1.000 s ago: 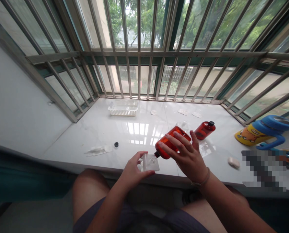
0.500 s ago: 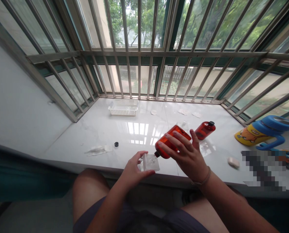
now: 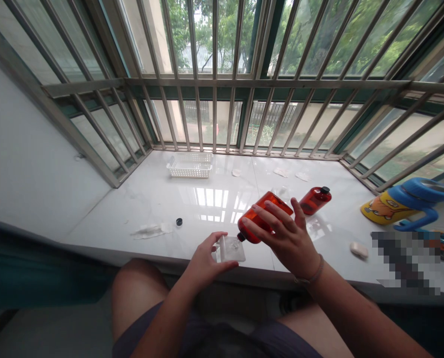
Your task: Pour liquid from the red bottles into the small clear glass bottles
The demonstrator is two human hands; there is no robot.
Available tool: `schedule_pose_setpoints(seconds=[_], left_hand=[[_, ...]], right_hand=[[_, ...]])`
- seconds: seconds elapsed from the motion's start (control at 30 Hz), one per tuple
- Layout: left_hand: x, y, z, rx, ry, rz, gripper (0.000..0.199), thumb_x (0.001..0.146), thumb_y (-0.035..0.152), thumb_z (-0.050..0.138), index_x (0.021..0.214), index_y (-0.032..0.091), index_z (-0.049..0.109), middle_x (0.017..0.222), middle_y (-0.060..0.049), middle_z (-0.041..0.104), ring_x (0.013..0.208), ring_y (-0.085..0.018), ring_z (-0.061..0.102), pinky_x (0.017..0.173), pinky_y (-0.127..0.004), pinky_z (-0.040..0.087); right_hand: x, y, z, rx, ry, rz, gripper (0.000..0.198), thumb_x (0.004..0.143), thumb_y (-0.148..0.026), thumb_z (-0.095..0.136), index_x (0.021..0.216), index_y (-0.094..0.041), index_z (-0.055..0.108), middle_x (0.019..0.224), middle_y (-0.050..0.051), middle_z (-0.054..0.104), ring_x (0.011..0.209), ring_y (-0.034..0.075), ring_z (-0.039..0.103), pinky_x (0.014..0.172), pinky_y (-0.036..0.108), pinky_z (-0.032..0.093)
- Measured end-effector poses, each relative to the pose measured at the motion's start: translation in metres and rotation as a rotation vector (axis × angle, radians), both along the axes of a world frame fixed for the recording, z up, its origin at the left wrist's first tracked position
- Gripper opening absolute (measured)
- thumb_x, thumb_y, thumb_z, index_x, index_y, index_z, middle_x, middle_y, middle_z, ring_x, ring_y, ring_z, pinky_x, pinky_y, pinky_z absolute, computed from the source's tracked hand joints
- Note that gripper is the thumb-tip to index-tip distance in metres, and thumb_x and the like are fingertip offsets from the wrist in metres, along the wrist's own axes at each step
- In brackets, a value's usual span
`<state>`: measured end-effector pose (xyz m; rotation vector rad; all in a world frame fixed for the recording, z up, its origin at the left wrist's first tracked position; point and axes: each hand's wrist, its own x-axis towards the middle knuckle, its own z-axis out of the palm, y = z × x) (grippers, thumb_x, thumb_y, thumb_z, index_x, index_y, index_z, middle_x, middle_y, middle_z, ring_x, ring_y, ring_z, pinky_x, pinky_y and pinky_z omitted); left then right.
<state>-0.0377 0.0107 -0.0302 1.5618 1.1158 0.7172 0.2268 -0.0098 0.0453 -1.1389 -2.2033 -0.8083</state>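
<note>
My right hand (image 3: 287,233) is wrapped round a red-orange translucent bottle (image 3: 257,223), tilted with its dark neck pointing down to the left. Right under that neck is a small clear square container (image 3: 232,249), gripped at its edges between the thumb and fingers of my left hand (image 3: 207,261). A round clear shape shows on the container; whether liquid is running into it I cannot tell. Beyond my right hand stands a second red bottle (image 3: 315,200) with a black cap on. A loose black cap (image 3: 179,222) lies on the white ledge (image 3: 147,199) to the left.
A white perforated basket (image 3: 189,166) sits near the window bars. Crumpled clear plastic (image 3: 151,231) lies at left, and several pale flat pieces lie at the back. On the right are a blue and yellow jug (image 3: 401,201), a pale rounded block (image 3: 358,250) and a blurred-out dark item.
Almost nothing differs. Both hands, the tilted bottle and the clear container keep nearly the same place.
</note>
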Motion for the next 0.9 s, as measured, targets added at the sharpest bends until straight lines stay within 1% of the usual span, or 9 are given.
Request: schedule_pose_setpoints(seconds=[0.2,0.63,0.73,0.9], left_hand=[[0.0001,0.0001,-0.0007,0.001,-0.001,-0.002,0.074,0.07,0.036,0.097,0.137,0.029,0.064,0.136,-0.007,0.073,0.127,-0.032,0.068,0.11,-0.047,0.053],[0.0004,0.0008,-0.0014,0.005,0.008,0.005,0.073,0.069,0.039,0.097,0.135,0.029,0.066,0.133,-0.007,0.074,0.126,-0.033,0.068,0.108,-0.048,0.054],[0.0006,0.001,-0.0018,0.003,0.008,0.008,0.073,0.069,0.038,0.097,0.134,0.029,0.066,0.133,-0.007,0.074,0.126,-0.033,0.068,0.108,-0.048,0.054],[0.0009,0.0012,-0.0024,-0.004,0.005,0.004,0.072,0.07,0.037,0.096,0.134,0.03,0.065,0.133,-0.006,0.073,0.125,-0.032,0.068,0.108,-0.047,0.053]], right_hand=[[-0.0004,0.0016,0.0002,0.015,-0.003,0.011,0.055,0.1,-0.006,0.068,0.144,-0.038,0.065,0.146,0.001,0.07,0.145,0.024,0.057,0.137,0.065,0.016],[-0.0016,0.0023,0.0009,-0.008,-0.002,0.015,0.062,0.098,-0.005,0.068,0.149,-0.041,0.06,0.146,0.0,0.07,0.148,0.024,0.055,0.138,0.063,0.013],[-0.0022,0.0036,0.0024,0.001,-0.008,0.015,0.059,0.099,-0.005,0.067,0.146,-0.041,0.062,0.145,-0.001,0.071,0.147,0.023,0.056,0.138,0.063,0.013],[-0.0036,0.0046,0.0049,0.011,-0.019,0.032,0.055,0.099,-0.004,0.067,0.143,-0.037,0.065,0.143,0.001,0.072,0.145,0.024,0.057,0.137,0.065,0.013]])
